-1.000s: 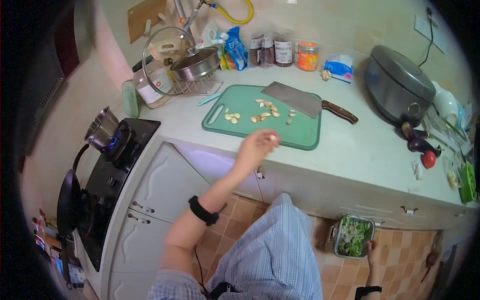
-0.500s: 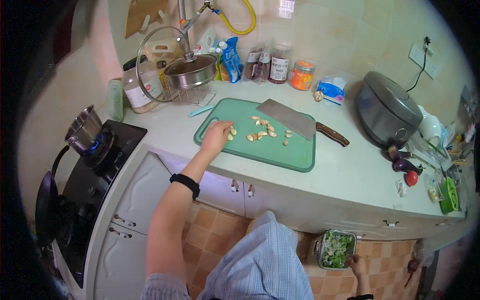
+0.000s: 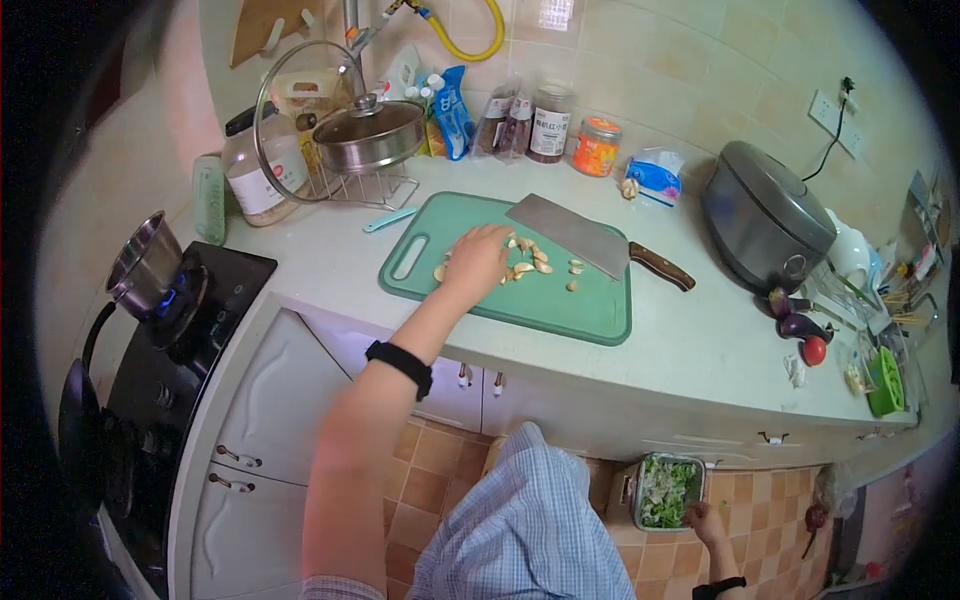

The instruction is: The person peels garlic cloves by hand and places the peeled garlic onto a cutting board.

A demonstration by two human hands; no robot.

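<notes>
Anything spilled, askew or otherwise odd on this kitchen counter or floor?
Nothing spilled. The cleaver lies flat, partly on the green cutting board, its handle overhanging onto the counter. The left hand rests among the garlic cloves. The right hand reaches a tray of chopped greens down on the floor.

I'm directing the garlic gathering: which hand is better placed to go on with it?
Probably the left hand: it is over the garlic cloves on the cutting board. The right hand is low beside the tub of greens.
</notes>
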